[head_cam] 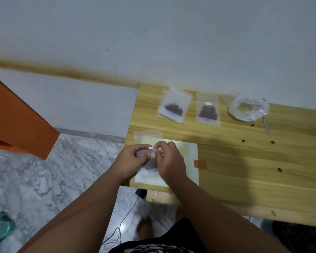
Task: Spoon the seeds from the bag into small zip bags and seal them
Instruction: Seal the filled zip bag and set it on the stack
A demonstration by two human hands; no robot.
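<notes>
Bag in hand: small clear plastic zip bag (150, 164), dark seeds clumped low in it, held just over the near-left part of the pale yellow sticker-label sheet (190, 156).
Left hand (133, 158): fingers and thumb curled round the bag's upper left, gripping it.
Right hand (169, 161): fingertips pinch the bag's top edge. A white scrap there may be a label or the zip strip; too small to tell.
Handling: likely very light, with limp, slick film. Seeds act as loose weight, so the best hold is on the stiffer zip strip, mouth up. Squeezing the belly would probably push seeds toward the opening.
Filled bags: flat clear zip bag of dark seeds (173, 108) beyond the sheet's far-left corner; second filled zip bag (208, 111) beyond its far-right corner.
Source: crumpled clear plastic bag (248, 108), mouth open, well right of and beyond the sheet; grey spoon handle (266, 125) beside it.
Spares: empty zip bags (147, 136) at the sheet's far-left corner.
Surface: light wooden table (263, 179), smooth; loose dark seeds (279, 170) scattered right of the sheet.
Room: white wall beyond the sheet; grey-veined marble floor (62, 170) to its left.
</notes>
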